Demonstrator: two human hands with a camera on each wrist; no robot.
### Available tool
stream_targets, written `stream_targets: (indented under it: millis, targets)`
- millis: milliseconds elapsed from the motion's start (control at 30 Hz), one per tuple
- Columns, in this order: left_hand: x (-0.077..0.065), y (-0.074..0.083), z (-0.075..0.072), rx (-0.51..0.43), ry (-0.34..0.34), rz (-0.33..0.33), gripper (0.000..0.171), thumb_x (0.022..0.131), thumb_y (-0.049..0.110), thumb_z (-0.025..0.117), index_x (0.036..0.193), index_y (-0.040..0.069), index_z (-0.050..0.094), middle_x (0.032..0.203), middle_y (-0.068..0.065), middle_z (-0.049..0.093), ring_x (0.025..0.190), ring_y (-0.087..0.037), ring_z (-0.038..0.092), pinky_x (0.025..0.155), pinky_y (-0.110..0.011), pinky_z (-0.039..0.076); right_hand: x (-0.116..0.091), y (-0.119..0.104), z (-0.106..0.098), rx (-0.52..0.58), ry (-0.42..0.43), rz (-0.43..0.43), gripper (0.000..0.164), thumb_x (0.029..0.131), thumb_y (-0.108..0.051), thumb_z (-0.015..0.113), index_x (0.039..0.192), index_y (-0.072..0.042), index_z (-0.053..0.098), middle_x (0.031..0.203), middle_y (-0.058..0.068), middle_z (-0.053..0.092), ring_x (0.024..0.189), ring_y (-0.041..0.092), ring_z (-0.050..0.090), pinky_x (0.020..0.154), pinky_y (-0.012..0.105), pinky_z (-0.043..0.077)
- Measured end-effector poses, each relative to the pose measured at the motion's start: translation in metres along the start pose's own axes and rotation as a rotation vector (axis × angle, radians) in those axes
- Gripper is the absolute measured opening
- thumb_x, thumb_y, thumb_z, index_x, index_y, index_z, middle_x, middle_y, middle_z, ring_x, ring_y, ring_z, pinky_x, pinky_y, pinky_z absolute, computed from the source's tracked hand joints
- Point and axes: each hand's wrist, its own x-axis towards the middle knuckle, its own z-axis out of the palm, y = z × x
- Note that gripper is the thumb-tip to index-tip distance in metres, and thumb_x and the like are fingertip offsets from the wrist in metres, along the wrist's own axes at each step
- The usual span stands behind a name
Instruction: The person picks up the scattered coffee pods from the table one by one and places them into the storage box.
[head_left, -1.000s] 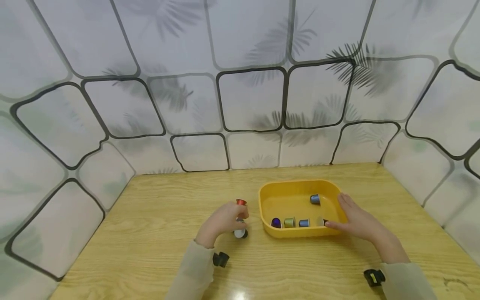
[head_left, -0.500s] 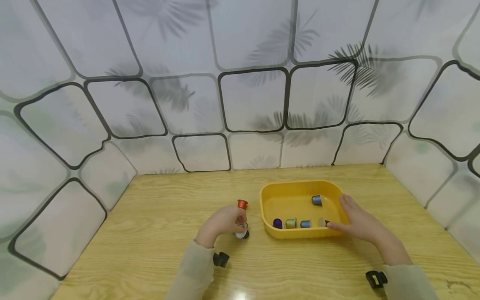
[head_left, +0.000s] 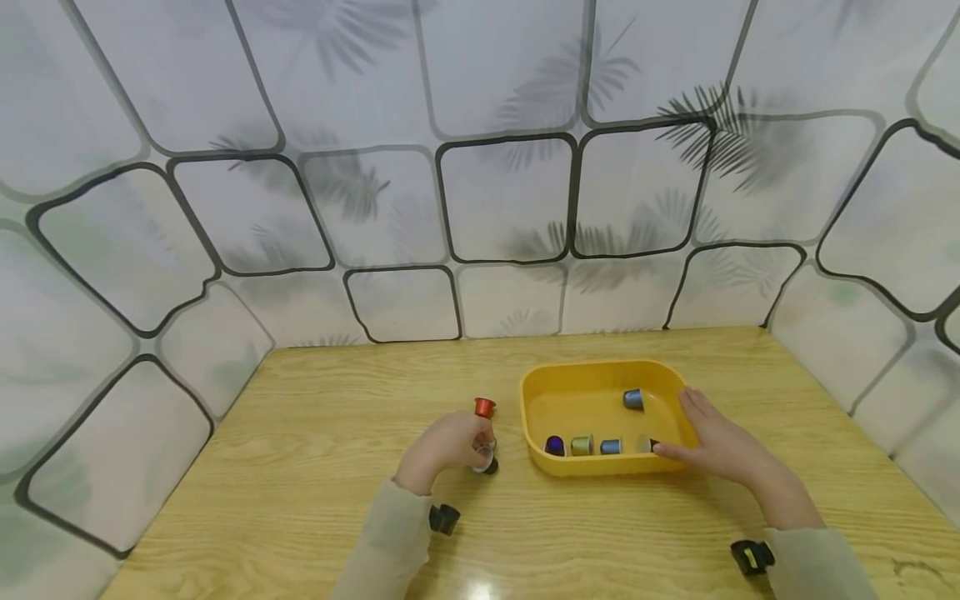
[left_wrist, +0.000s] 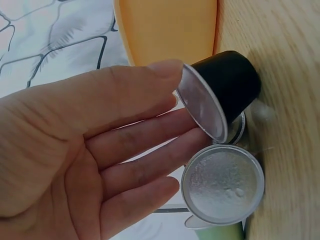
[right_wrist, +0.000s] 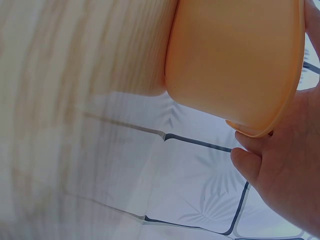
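My left hand (head_left: pixel 450 442) is left of the yellow tray, low over a small group of coffee capsules. Between its thumb and fingers it pinches the rim of a black coffee capsule (left_wrist: pixel 232 82), tilted in the left wrist view. Right below that one, another capsule shows its silver lid (left_wrist: pixel 222 185). A green capsule (left_wrist: pixel 220 232) is partly cut off by the frame. Beyond the fingertips stands a red capsule (head_left: pixel 485 407). At the right end of the yellow tray (head_left: pixel 577 408), my right hand (head_left: pixel 723 446) holds the rim, thumb over the front corner and fingers along the outside.
Inside the tray lie a purple capsule (head_left: pixel 555 446), a pale green capsule (head_left: pixel 581 446), a blue capsule (head_left: pixel 611 447), another blue capsule (head_left: pixel 633 399) and one partly behind the right thumb. Patterned white panels (head_left: pixel 502 200) enclose the wooden table (head_left: pixel 337 417).
My left fingers have lowered slightly among the capsules, and the pale-lidded capsule beneath them has shifted a little. The right hand and the tray stay in place.
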Motion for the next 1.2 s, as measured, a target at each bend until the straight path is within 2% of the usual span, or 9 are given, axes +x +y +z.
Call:
stream_targets:
  millis: [200, 500, 833, 1100, 1200]
  targets:
    - [0.0002, 0.0011, 0.0014, -0.011, -0.011, -0.023, 0.016, 0.072, 0.011, 0.072, 0.085, 0.010, 0.063, 0.081, 0.003, 0.061, 0.070, -0.009, 0.053, 0.064, -0.024, 0.043, 0.0007, 0.0008, 0.0000, 0.007, -0.006, 0.000, 0.103, 0.076, -0.055, 0.058, 0.134, 0.015, 0.010, 0.138, 0.034, 0.004, 0.125, 0.046, 0.007, 0.094, 0.060, 0.014]
    - [0.0005, 0.0014, 0.0032, -0.011, -0.015, -0.075, 0.030, 0.068, 0.019, 0.077, 0.093, 0.009, 0.064, 0.088, 0.002, 0.061, 0.077, -0.009, 0.054, 0.071, -0.028, 0.044, 0.0008, 0.0004, -0.0005, 0.003, -0.009, -0.004, 0.102, 0.077, -0.055, 0.057, 0.134, 0.015, 0.010, 0.138, 0.034, 0.005, 0.125, 0.046, 0.007, 0.094, 0.060, 0.015]
    - [-0.0003, 0.0005, 0.0036, 0.027, -0.021, -0.070, 0.026, 0.068, 0.017, 0.076, 0.089, 0.011, 0.063, 0.080, 0.005, 0.057, 0.067, -0.008, 0.047, 0.064, -0.025, 0.042, 0.0003, 0.0013, 0.0006, 0.002, -0.009, 0.004, 0.103, 0.076, -0.055, 0.057, 0.134, 0.015, 0.009, 0.138, 0.034, 0.003, 0.126, 0.046, 0.006, 0.094, 0.060, 0.014]
    - [-0.0012, 0.0015, 0.0032, 0.053, -0.021, -0.060, 0.037, 0.065, 0.023, 0.079, 0.095, 0.008, 0.064, 0.087, 0.001, 0.061, 0.075, -0.009, 0.053, 0.071, -0.028, 0.045, 0.0002, 0.0007, 0.0006, -0.001, -0.005, -0.005, 0.101, 0.077, -0.054, 0.058, 0.134, 0.016, 0.010, 0.138, 0.034, 0.004, 0.125, 0.047, 0.007, 0.094, 0.060, 0.015]
    - [-0.0016, 0.0028, 0.0020, 0.064, -0.016, -0.042, 0.037, 0.064, 0.022, 0.079, 0.094, 0.007, 0.064, 0.085, 0.001, 0.061, 0.074, -0.009, 0.053, 0.069, -0.028, 0.045, 0.0002, 0.0000, 0.0000, -0.007, -0.003, -0.004, 0.102, 0.077, -0.054, 0.058, 0.133, 0.016, 0.010, 0.138, 0.035, 0.005, 0.125, 0.048, 0.008, 0.093, 0.060, 0.015]
